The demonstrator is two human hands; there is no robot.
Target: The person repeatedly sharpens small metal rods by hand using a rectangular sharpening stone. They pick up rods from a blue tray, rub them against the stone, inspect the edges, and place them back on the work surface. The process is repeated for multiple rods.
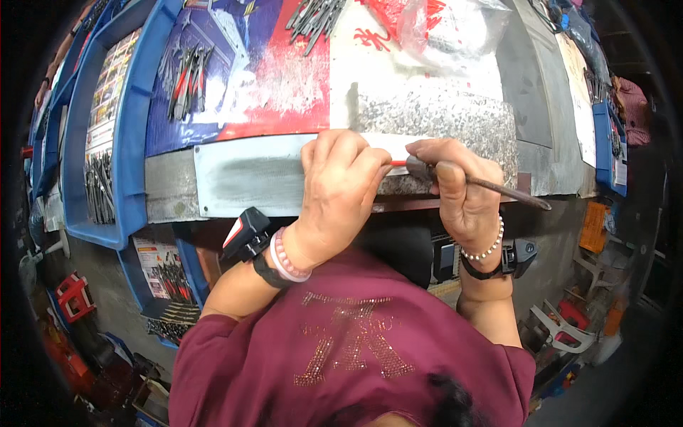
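Note:
My left hand (340, 186) is closed, its fingers pinching a slim piece with a red end (398, 163) over the front edge of the bench. Most of that piece is hidden by the fingers. My right hand (466, 186) is wrapped round a small hammer (509, 191), gripped close to its dark head; the thin brown handle sticks out to the right. The hammer head is right beside the red end; I cannot tell whether they touch. Under both hands lie a pale metal plate (249, 181) and a speckled worn slab (441, 117).
Slim red and dark metal pieces (188, 82) lie in a pile at the left of the bench, more dark ones (315, 21) farther back. A clear plastic bag (455, 32) is at the back right. A blue crate (131, 142) stands at the left, another blue crate (610, 153) at the far right.

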